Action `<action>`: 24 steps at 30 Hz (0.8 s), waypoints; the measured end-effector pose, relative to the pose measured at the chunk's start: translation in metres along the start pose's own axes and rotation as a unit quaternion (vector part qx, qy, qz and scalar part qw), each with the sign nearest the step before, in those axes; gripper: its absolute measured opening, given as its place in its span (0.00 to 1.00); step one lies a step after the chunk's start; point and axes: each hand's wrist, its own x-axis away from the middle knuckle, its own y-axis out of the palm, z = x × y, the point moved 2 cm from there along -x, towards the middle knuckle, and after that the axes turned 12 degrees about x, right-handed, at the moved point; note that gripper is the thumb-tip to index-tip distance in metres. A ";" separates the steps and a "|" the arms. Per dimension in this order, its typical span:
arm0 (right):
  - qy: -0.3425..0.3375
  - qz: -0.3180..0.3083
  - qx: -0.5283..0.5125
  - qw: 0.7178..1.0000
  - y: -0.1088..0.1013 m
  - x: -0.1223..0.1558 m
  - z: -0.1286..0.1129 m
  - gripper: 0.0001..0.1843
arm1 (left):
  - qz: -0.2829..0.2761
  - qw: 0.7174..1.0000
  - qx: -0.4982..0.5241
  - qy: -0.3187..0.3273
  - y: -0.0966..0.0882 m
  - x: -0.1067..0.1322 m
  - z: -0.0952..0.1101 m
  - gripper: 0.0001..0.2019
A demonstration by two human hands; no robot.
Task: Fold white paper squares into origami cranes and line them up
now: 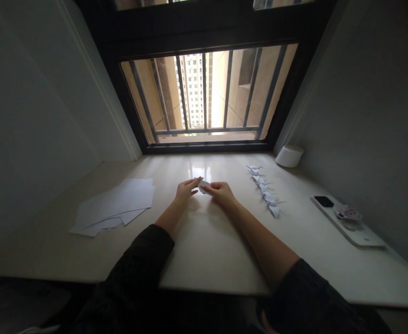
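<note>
Dark sleeves frame both hands over the desk (204,241): left hand (187,189) and right hand (221,191) pinch a small folded paper piece (203,185) between them, beside a row of folded paper figures (264,190).

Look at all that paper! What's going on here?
A person sits at a pale desk under a barred window. Their left hand and right hand pinch a small folded paper piece between the fingertips, held just above the desk. To the right lies a row of little folded paper figures. To the left lies a loose pile of white sheets. A phone and a white round container sit further right.
</note>
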 end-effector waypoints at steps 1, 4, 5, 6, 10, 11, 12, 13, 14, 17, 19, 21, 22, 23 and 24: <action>0.000 -0.002 0.001 1.000 0.000 0.000 0.001 0.26 | 0.001 1.000 0.000 0.001 -0.001 0.000 0.000 0.18; 0.000 -0.003 0.001 1.000 0.000 0.000 0.001 0.25 | 0.000 1.000 -0.002 -0.003 -0.002 -0.001 0.001 0.19; 0.001 -0.003 0.001 1.000 0.000 0.000 0.000 0.25 | -0.001 1.000 -0.003 -0.005 -0.003 -0.001 0.001 0.19; 0.002 -0.004 0.002 1.000 0.000 0.001 0.000 0.24 | 0.000 1.000 -0.004 -0.004 -0.003 -0.001 0.001 0.19; 0.016 -0.012 -0.001 1.000 0.001 0.002 -0.002 0.24 | 0.031 0.998 -0.043 0.042 -0.002 0.000 0.004 0.20; 0.020 -0.013 -0.002 1.000 0.001 0.002 -0.002 0.24 | 0.040 0.995 -0.064 0.066 -0.001 0.000 0.005 0.20; 0.022 -0.014 -0.001 1.000 0.001 0.002 -0.001 0.24 | 0.049 0.991 -0.086 0.094 -0.001 0.000 0.006 0.20; 0.023 -0.012 0.001 1.000 0.001 0.001 -0.001 0.25 | 0.056 0.986 -0.106 0.119 -0.002 0.000 0.006 0.20; 0.022 -0.010 0.003 1.000 0.001 0.001 -0.001 0.25 | 0.060 0.981 -0.123 0.140 -0.002 0.000 0.006 0.20; 0.003 -0.004 -0.001 1.000 0.002 -0.001 0.000 0.24 | 0.069 0.974 -0.139 0.164 -0.003 -0.002 0.004 0.20; -0.007 -0.005 -0.002 1.000 0.002 -0.001 0.001 0.23 | 0.073 0.975 -0.134 0.164 -0.003 -0.002 0.002 0.21; -0.006 -0.004 0.014 1.000 0.003 -0.002 0.002 0.24 | 0.073 0.976 -0.123 0.163 -0.002 -0.001 0.000 0.21; -0.003 -0.003 0.024 1.000 0.003 -0.002 0.003 0.24 | 0.072 0.977 -0.118 0.162 -0.001 0.000 -0.001 0.22; 0.000 -0.001 0.033 0.999 0.002 -0.002 0.003 0.25 | 0.071 0.978 -0.113 0.161 0.000 0.000 -0.001 0.22; 0.005 0.000 0.039 0.999 0.002 -0.002 0.004 0.25 | 0.073 0.979 -0.107 0.160 0.000 0.000 -0.001 0.22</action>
